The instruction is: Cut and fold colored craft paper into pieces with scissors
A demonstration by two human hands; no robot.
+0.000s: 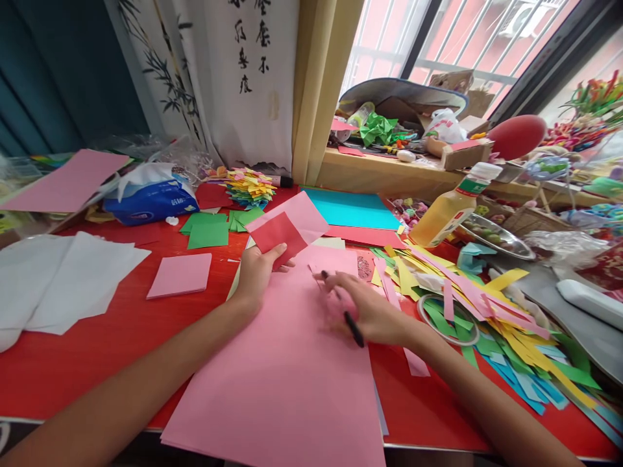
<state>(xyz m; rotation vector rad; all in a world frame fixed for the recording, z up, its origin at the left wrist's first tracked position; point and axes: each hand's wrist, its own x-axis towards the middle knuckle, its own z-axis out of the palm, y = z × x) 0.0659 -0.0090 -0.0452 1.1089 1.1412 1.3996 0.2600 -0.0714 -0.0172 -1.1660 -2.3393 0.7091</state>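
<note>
My left hand (257,271) is closed with the thumb over a small red paper square (276,232). A pink paper piece (305,217) sticks out behind and above that square. Both are just above the far end of a stack of large pink paper sheets (292,389). Over the right part of the same stack, my right hand (363,305) is closed around a slim black pen (354,329), its dark end pointing towards me. Motion smears the fingers and the pen, and its middle is hidden.
Left lie small pink squares (180,275), green squares (208,231), white sheets (73,279) and a blue tissue pack (150,198). Right are coloured paper strips (516,337), a tape roll (448,320) and an upright bottle (445,211). A turquoise sheet (355,209) lies behind.
</note>
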